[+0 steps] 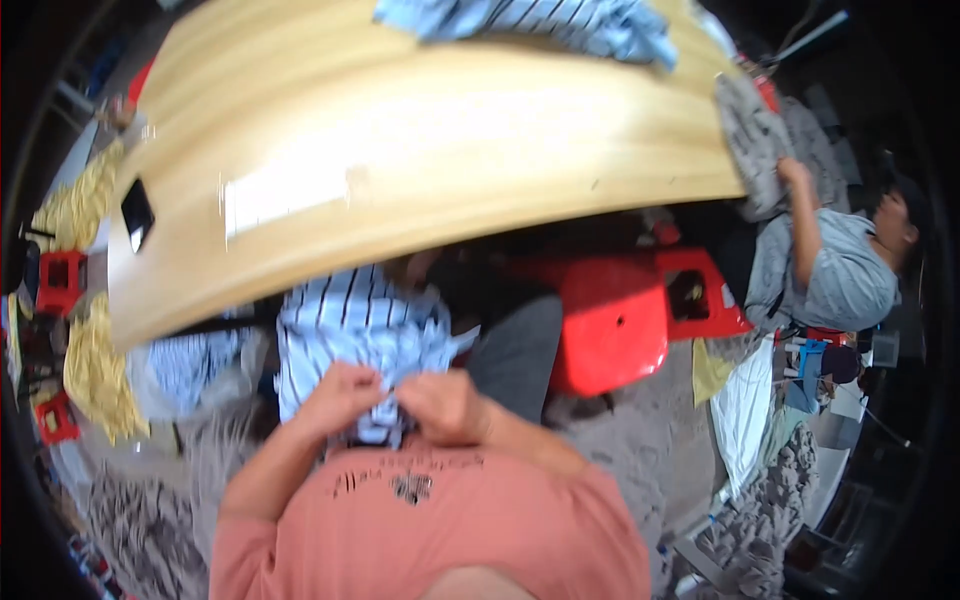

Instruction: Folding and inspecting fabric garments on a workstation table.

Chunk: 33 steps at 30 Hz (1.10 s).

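A light blue cloth with dark stripes (pixel 365 318) lies bunched across my lap, under the near edge of the table. My left hand (pixel 346 396) has its fingers closed on the cloth's near edge. Close beside it, my right hand (pixel 443 405) pinches the same cloth, its fingers curled in. The two hands are a small gap apart. Exactly what the fingertips grip is too small to make out. Another blue striped cloth (pixel 540 15) lies crumpled at the far edge of the table.
The shiny wooden table (pixel 450 140) spans the view ahead, with a black phone (pixel 138 213) at its left end. A red stool (pixel 612 325) stands at my right. Farther right a person (pixel 840 265) handles grey cloth (pixel 750 140). Yellow cloth (pixel 98 375) lies at the left.
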Motion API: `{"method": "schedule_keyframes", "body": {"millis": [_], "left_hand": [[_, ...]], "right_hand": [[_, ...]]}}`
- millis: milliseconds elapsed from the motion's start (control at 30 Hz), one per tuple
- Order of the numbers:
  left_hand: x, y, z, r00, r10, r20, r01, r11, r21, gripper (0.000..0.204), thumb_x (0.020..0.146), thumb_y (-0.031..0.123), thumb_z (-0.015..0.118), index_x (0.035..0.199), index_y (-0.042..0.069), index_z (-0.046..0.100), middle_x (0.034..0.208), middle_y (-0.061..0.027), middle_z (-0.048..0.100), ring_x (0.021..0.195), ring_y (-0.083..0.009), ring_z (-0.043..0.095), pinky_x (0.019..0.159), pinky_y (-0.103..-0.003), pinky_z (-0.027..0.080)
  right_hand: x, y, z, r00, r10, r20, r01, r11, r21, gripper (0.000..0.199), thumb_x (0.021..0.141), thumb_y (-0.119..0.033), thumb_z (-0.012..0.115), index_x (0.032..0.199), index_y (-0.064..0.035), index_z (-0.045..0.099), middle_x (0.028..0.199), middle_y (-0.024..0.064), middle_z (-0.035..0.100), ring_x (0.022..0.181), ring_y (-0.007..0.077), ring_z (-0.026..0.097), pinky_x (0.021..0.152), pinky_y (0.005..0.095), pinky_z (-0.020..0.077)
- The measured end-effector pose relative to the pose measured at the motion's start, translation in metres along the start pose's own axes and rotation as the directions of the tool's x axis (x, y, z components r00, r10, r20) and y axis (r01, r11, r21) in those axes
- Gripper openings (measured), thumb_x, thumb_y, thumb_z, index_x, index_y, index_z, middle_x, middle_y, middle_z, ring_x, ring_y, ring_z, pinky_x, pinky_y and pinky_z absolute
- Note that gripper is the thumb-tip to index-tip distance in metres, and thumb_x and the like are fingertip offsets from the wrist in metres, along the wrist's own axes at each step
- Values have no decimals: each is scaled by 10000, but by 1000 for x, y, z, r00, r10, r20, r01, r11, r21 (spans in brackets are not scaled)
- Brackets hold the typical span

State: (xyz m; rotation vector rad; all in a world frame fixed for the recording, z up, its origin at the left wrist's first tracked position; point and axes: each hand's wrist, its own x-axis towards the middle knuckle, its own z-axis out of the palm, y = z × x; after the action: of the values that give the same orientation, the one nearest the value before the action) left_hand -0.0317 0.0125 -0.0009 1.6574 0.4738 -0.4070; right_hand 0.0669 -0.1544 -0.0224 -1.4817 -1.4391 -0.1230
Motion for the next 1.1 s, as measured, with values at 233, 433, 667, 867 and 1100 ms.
{"method": "schedule_keyframes", "body": {"millis": [233, 433, 667, 867, 1100], "left_hand": [[-4, -1, 17, 976, -159, -146, 98, 929, -356, 162, 766, 103, 604, 623, 39, 566, 561, 63, 487, 503, -24, 383, 434, -206, 279], [2, 5, 25, 970, -56, -235, 9, 980, -197, 149, 765, 89, 605, 648, 6, 567, 568, 37, 508, 508, -26, 397, 442, -205, 307], [13, 3, 18, 988, -30, -151, 5, 987, -162, 119, 759, 77, 617, 672, 2, 585, 594, 32, 536, 528, -27, 417, 462, -197, 335], [9, -7, 13, 999, -5, -48, -13, 929, -370, 138, 797, 95, 591, 686, 14, 600, 605, 49, 537, 542, -23, 423, 488, -183, 334], [7, -10, 14, 975, 74, -207, -97, 990, -101, 156, 815, 94, 570, 704, -12, 596, 591, 31, 538, 562, -27, 430, 495, -213, 361]], "right_hand": [[-9, -3, 0, 977, 67, 204, -91, 989, 113, 294, 604, -86, 594, 868, -1, 497, 699, 107, 486, 604, 266, 543, 494, 343, 443], [-9, 0, -1, 953, 39, 299, -76, 991, 112, 295, 587, -104, 613, 836, -14, 484, 682, 99, 468, 596, 267, 537, 488, 345, 439], [-3, -2, -4, 995, -49, 89, 48, 999, 19, 268, 621, -68, 584, 874, 15, 553, 758, 103, 549, 595, 225, 574, 482, 305, 463], [-6, 1, 2, 997, 29, 75, -32, 998, 49, 271, 621, -37, 574, 889, 0, 565, 813, 107, 573, 661, 230, 595, 514, 300, 477], [-6, 12, 11, 948, 249, 197, -293, 924, 244, 164, 695, 17, 592, 852, -27, 579, 945, 108, 560, 755, 265, 598, 587, 314, 486]]}}
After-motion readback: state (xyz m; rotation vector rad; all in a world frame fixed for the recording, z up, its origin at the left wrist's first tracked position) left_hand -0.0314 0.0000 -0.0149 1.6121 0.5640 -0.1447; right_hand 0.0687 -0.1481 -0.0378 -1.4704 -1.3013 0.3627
